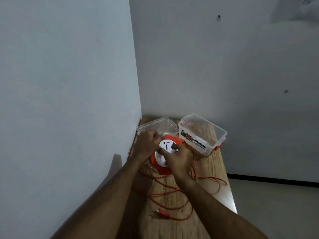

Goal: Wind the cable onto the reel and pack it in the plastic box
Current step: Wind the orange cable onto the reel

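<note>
An orange cable reel (161, 169) with a white socket face (166, 146) is held above the wooden table (172, 226). My left hand (145, 145) grips its far-left rim, fingers curled over the edge. My right hand (177, 161) grips the near-right side, thumb on the white face. Loose orange cable (172, 192) lies in loops on the table below, ending in an orange plug (162, 212). The clear plastic box (203, 133) with orange clips stands open to the right of the reel.
The box's clear lid (155, 125) lies behind the reel against the left wall (69, 83). The narrow table sits in a corner; its right edge (227, 178) drops to the floor. Cable loops reach that edge.
</note>
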